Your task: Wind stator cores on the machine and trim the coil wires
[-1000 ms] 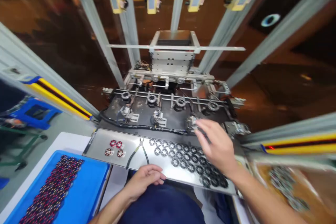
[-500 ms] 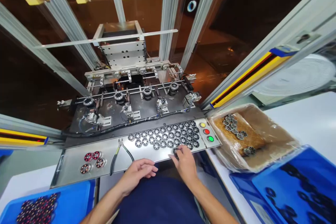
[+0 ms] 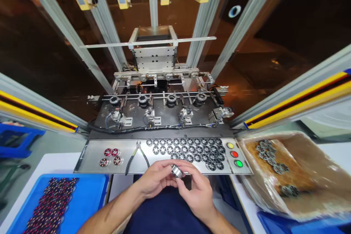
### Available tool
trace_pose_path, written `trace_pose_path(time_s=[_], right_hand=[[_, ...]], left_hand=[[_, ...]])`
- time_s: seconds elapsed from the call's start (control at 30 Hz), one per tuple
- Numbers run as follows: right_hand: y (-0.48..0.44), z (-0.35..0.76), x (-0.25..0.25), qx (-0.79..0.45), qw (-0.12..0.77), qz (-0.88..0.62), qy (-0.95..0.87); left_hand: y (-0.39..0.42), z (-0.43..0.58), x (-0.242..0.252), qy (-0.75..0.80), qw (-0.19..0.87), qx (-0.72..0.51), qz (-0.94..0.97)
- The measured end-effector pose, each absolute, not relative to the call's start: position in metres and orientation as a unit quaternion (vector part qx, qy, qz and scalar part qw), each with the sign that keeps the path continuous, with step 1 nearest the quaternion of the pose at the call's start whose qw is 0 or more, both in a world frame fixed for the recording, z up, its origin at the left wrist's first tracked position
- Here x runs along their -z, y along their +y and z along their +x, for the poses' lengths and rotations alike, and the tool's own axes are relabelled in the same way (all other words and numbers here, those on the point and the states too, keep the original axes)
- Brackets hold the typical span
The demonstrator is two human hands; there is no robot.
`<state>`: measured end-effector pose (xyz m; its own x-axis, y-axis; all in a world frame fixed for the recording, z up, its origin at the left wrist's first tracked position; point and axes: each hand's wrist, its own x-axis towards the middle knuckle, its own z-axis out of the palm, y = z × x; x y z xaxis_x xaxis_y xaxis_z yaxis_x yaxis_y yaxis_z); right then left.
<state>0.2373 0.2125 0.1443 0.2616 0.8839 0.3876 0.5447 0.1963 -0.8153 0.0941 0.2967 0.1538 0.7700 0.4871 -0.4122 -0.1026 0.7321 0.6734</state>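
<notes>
Between my two hands, just over the front edge of the metal tray (image 3: pixel 93 161), is a small round motor core (image 3: pixel 177 171) with a shiny metal side. My left hand (image 3: pixel 157 179) grips it from the left with thumb and fingers. From the right, my right hand (image 3: pixel 197 192) pinches the same part. Rows of similar round cores (image 3: pixel 184 150) with star-shaped centres lie on the tray beyond my hands. Side cutters (image 3: pixel 138 153) with dark handles rest left of them. Several red-wound cores (image 3: pixel 111 156) sit at the tray's left.
Behind the tray stands a machine (image 3: pixel 161 113) with several round fixtures. Yellow, red and green buttons (image 3: pixel 234 154) are at the tray's right end. A lined carton (image 3: pixel 307 161) holds more cores at right. At lower left, a blue bin (image 3: pixel 87 197) contains red-wound cores.
My right hand has lifted a core off the tray and brought it to my left hand, which now grips it too. The camera view has turned left.
</notes>
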Motion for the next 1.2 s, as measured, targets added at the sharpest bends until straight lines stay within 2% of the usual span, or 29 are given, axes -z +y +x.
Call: trace_pose_path(time_s=[0.13,0.27,0.4,0.57,0.73,0.83,0.97,1.1,1.2], right_hand=[[0.229,0.236,-0.156,-0.167,0.535,-0.56,-0.61],[0.238,0.245,-0.16,-0.187,0.526,-0.552,-0.619],[0.251,0.263,-0.176,-0.358,0.454,-0.519,-0.63],[0.284,0.278,-0.202,-0.567,0.338,-0.423,-0.621],[0.306,0.28,-0.22,-0.664,0.275,-0.322,-0.617],[0.339,0.302,-0.233,-0.597,0.231,-0.329,-0.694],[0.434,0.355,-0.231,-0.362,0.179,-0.453,-0.795],[0.525,0.393,-0.196,-0.304,0.142,-0.509,-0.793],[0.551,0.4,-0.167,-0.281,0.109,-0.516,-0.802]], left_hand=[[0.297,0.099,-0.162,0.36,0.814,-0.285,0.356],[0.297,0.094,-0.162,0.391,0.774,-0.33,0.373],[0.302,0.086,-0.169,0.389,0.721,-0.352,0.453],[0.309,0.076,-0.183,0.357,0.667,-0.301,0.58],[0.314,0.073,-0.183,0.352,0.667,-0.292,0.588],[0.314,0.073,-0.174,0.401,0.677,-0.338,0.517],[0.312,0.07,-0.158,0.497,0.659,-0.347,0.445],[0.305,0.061,-0.137,0.549,0.66,-0.326,0.395],[0.297,0.053,-0.124,0.563,0.667,-0.317,0.37]])
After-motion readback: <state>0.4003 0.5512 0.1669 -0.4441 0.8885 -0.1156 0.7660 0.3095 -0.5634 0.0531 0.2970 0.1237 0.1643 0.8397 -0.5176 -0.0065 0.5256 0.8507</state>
